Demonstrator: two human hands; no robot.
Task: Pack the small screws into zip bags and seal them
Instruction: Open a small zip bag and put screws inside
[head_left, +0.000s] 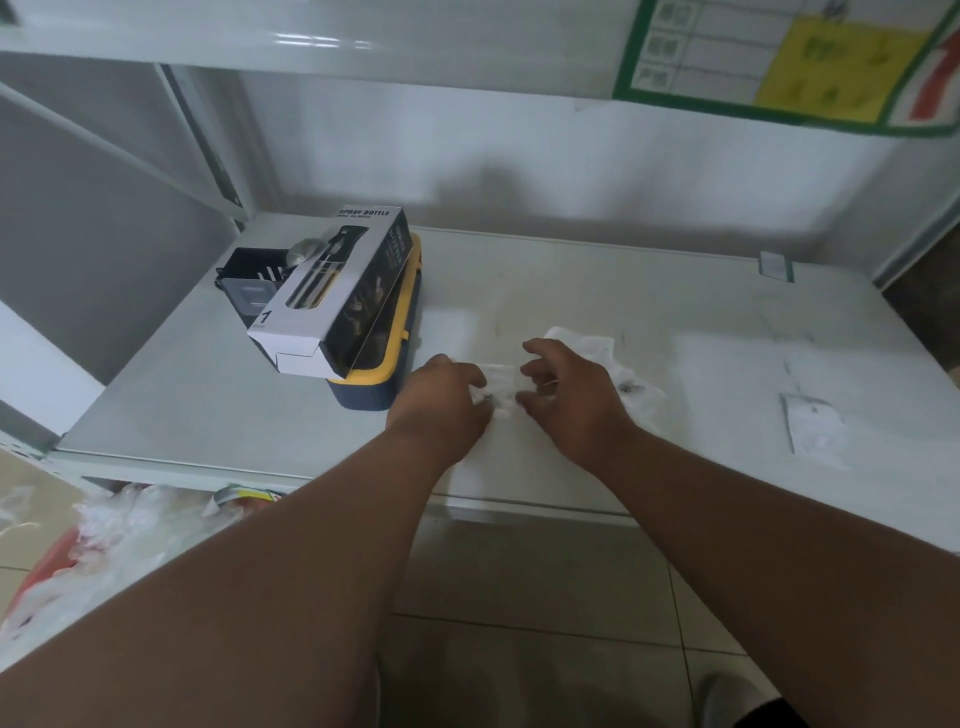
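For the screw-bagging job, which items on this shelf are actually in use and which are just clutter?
In use: small zip bag held between left hand and right hand; heap of clear bags behind the right hand.

Lying about: spray bottle box, yellow-and-navy case, black holder, paper slip.

Between your two grips lies a small clear zip bag, flat on the desk, with a crumpled heap of clear bags just beyond your right grip.
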